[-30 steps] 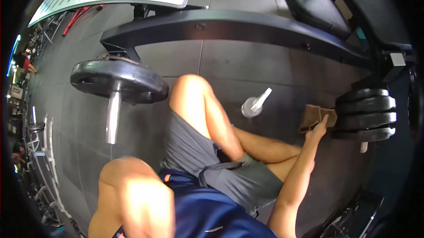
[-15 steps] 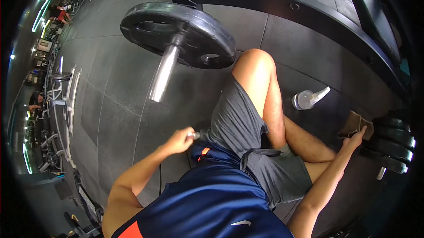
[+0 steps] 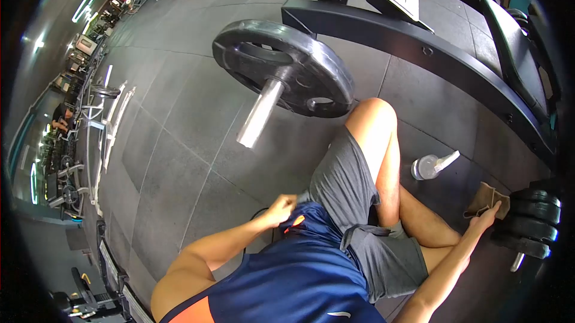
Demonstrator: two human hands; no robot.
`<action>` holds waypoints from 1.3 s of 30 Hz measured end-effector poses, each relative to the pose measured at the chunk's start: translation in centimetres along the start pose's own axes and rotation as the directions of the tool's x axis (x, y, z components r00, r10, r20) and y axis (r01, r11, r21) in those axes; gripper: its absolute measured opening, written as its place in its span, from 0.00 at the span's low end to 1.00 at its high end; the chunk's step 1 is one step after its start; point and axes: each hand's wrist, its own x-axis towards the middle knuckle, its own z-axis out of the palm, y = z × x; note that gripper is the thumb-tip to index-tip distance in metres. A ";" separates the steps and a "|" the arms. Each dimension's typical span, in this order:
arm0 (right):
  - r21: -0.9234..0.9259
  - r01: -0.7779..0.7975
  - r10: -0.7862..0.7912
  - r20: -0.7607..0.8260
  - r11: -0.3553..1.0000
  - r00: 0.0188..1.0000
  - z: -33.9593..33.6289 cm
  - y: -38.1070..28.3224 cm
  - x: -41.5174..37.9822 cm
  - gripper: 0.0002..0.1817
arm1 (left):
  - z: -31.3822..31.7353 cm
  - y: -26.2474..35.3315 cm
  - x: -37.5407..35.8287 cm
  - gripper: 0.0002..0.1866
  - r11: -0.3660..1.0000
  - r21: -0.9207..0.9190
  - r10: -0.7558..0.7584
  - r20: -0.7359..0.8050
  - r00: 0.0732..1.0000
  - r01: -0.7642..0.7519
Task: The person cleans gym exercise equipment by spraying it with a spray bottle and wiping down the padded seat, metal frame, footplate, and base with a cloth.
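My left hand [image 3: 281,210] is closed beside my hip, at the edge of the navy shirt [image 3: 287,269] and grey shorts [image 3: 341,170]; what its fingers hold is hidden. My right hand [image 3: 484,217] reaches out to the right and grips a folded brown cloth [image 3: 483,201]. That cloth is right beside a set of black weight plates [image 3: 530,218] with a short metal bar end. On the floor near my shin is a clear bottle [image 3: 424,168] with a white top.
Ahead of my knee, a large black weight plate [image 3: 323,62] sits on a silver bar sleeve [image 3: 261,112]. A black machine frame [image 3: 413,41] curves across the front and right. Other gym equipment [image 3: 102,122] lines the left side, with a person [image 3: 61,118] farther off.
The view has shifted, so the scene sits lower and farther right. A silvery thing showing at my left hand earlier is out of sight now. My right hand still holds the cloth.
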 end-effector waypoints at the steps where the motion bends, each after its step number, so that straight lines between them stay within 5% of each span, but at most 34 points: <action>1: -0.020 0.005 -0.005 -0.004 1.000 1.000 0.2 -0.3 -0.5 0.40 | -0.5 0.7 -0.2 0.08 0.951 0.271 0.118 0.132 0.984 -0.151; 2: -0.016 0.010 -0.010 0.001 1.000 1.000 0.3 -0.3 -0.5 0.40 | -0.6 1.3 0.0 0.09 0.795 0.353 0.388 0.332 0.860 -0.494; 3: -0.012 0.015 -0.015 0.005 1.000 1.000 0.3 -0.3 -0.5 0.40 | -0.7 2.0 0.2 0.11 0.533 0.333 0.608 0.488 0.626 -0.778; 4: -0.008 0.019 -0.019 0.008 1.000 1.000 0.2 -0.3 -0.5 0.40 | -0.2 4.8 -1.5 0.14 0.833 0.346 0.293 0.386 0.875 -0.432; 6: 0.001 0.009 -0.009 0.016 1.000 1.000 0.3 -0.2 -0.5 0.40 | 0.6 5.3 -1.6 0.15 0.553 0.481 0.542 0.412 0.733 -0.680; 9: -0.020 0.033 -0.033 -0.006 0.999 0.999 0.0 0.3 0.4 0.40 | -1.4 2.2 -0.2 0.21 0.520 0.584 0.451 0.432 0.781 -0.623; 12: -0.048 0.024 -0.027 -0.048 0.999 0.998 0.0 0.1 0.3 0.40 | 0.3 1.4 -0.4 0.23 0.678 0.548 0.590 -0.008 0.808 -0.490; 14: -0.053 0.017 -0.020 -0.053 0.998 0.998 -0.1 0.1 0.6 0.40 | 1.2 1.7 -0.5 0.29 0.875 0.468 0.190 -0.097 0.977 -0.124; 16: -0.049 0.025 -0.027 -0.035 0.998 0.999 -0.1 0.0 0.5 0.40 | 2.5 1.6 -0.7 0.33 0.645 0.504 0.641 0.052 0.766 -0.574; 18: -0.050 0.028 -0.027 0.016 0.998 1.000 0.2 -0.2 -0.2 0.41 | 0.6 3.0 -0.3 0.32 0.425 0.629 0.600 0.343 0.723 -0.651; 20: -0.052 0.026 -0.023 0.052 0.998 0.998 0.6 -0.3 -0.5 0.42 | -0.8 2.5 -0.1 0.24 0.321 0.708 0.606 0.356 0.711 -0.629; 21: -0.049 0.025 -0.022 0.059 0.998 0.998 0.6 -0.3 -0.5 0.42 | -0.9 2.3 0.2 0.15 0.324 0.705 0.664 0.306 0.683 -0.631; 25: -0.066 0.020 -0.017 0.050 0.998 0.999 0.2 -0.4 -0.2 0.41 | 0.7 2.9 -0.8 0.12 0.700 0.531 0.580 -0.032 0.814 -0.478; 29: -0.059 0.036 -0.033 0.055 0.998 0.998 0.0 0.0 0.2 0.41 | 1.3 2.0 -1.3 0.10 0.811 0.460 0.478 -0.166 0.863 -0.361; 33: -0.067 0.048 -0.044 0.055 0.997 0.998 0.2 0.1 0.1 0.41 | 1.4 2.2 -0.5 0.16 0.906 0.419 0.239 -0.380 0.893 -0.064; 34: -0.080 0.055 -0.052 0.042 0.995 0.998 0.3 0.1 0.1 0.41 | 1.4 3.2 -0.2 0.19 0.813 0.509 0.477 -0.301 0.826 -0.283; 36: -0.053 0.031 -0.029 0.045 0.998 0.999 0.3 0.1 0.2 0.41 | 1.7 5.0 0.3 0.26 0.467 0.614 0.840 -0.083 0.537 -0.636; 37: -0.041 0.020 -0.018 0.045 0.999 0.999 0.3 0.1 0.3 0.41 | 0.4 3.7 0.8 0.32 0.402 0.633 0.757 0.177 0.629 -0.661; 38: -0.016 -0.005 0.007 0.065 1.000 0.998 0.5 0.3 0.2 0.41 | 0.5 3.7 1.3 0.33 0.296 0.656 0.770 0.267 0.580 -0.694; 39: 0.008 -0.024 0.023 0.071 1.000 0.997 0.7 0.7 0.4 0.41 | 0.3 3.4 1.4 0.32 0.326 0.645 0.763 0.251 0.595 -0.691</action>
